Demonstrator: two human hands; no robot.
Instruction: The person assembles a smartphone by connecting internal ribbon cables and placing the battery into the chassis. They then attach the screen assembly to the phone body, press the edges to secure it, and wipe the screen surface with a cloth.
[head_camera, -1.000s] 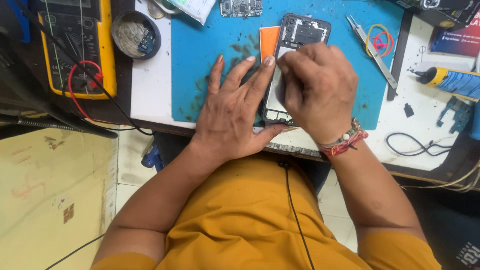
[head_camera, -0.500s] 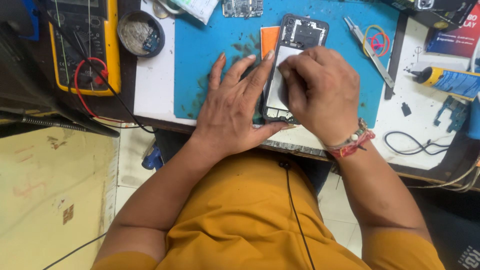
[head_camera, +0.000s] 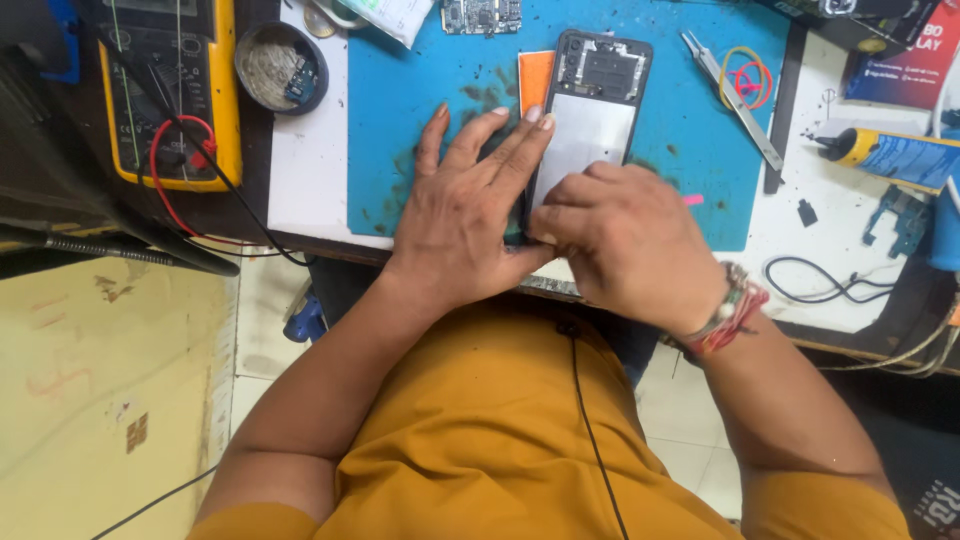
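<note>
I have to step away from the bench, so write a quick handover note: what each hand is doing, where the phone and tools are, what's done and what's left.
Left hand: flat on the blue mat, fingers against the left edge of the opened phone, steadying it.
Right hand: pressing on the phone's lower end; whether it holds a tool cannot be seen.
Phone: back cover off, battery and boards exposed. Orange card beside it, tweezers to the right, multimeter far left.
Done: phone opened. Left: back not yet refitted.
</note>
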